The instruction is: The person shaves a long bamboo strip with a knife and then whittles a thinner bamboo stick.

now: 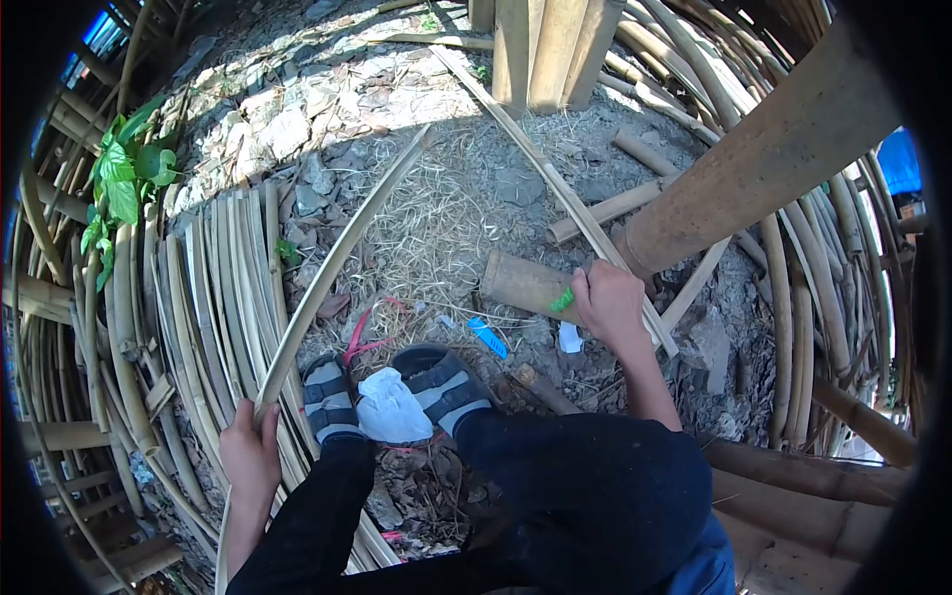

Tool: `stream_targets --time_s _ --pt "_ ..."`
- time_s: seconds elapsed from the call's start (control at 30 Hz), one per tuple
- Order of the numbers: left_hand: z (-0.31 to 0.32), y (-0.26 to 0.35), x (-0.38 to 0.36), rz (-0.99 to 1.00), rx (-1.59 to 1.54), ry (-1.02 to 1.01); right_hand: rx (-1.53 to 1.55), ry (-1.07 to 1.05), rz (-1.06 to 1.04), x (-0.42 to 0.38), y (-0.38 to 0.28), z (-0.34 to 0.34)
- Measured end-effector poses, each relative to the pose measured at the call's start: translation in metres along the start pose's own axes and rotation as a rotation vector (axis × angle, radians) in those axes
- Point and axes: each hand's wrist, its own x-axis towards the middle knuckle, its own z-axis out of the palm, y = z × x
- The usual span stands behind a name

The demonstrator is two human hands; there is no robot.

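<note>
My left hand (250,448) is closed around a long split bamboo strip (332,273), which slants up and away past my feet. My right hand (612,307) is a closed fist beside a second bamboo strip (565,190), which passes behind it. What the right fist holds is hidden. A small bright green piece (562,300) shows just left of that fist, over a short thick bamboo section (521,282) on the ground. Between my sandalled feet lies a crumpled white bag (394,407).
Split bamboo strips (223,288) are piled at the left, below a leafy plant (121,183). A thick bamboo pole (754,149) leans at the right, with upright posts (555,55) ahead. Shavings (426,223), a blue object (487,337) and red ribbon (362,337) lie on the ground.
</note>
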Motion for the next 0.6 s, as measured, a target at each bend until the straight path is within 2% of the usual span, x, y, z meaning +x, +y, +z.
stream_targets --time_s 0.13,0.37,0.47,0.57,0.6 --pt "0.001 -0.003 0.000 -0.019 -0.013 -0.003 0.030 0.016 -0.068 -0.001 0.004 0.009" --pt "0.000 -0.002 0.000 -0.027 0.016 -0.015 0.106 0.036 -0.070 -0.001 0.006 0.019" --pt "-0.002 -0.001 0.000 0.036 0.045 0.019 0.144 0.050 -0.176 0.004 0.004 0.016" --pt "-0.001 -0.002 0.001 0.017 0.040 -0.025 0.286 0.362 -0.276 0.002 -0.014 -0.019" --pt "-0.001 -0.001 0.000 0.008 0.044 -0.033 0.292 0.350 -0.276 -0.002 -0.016 -0.016"
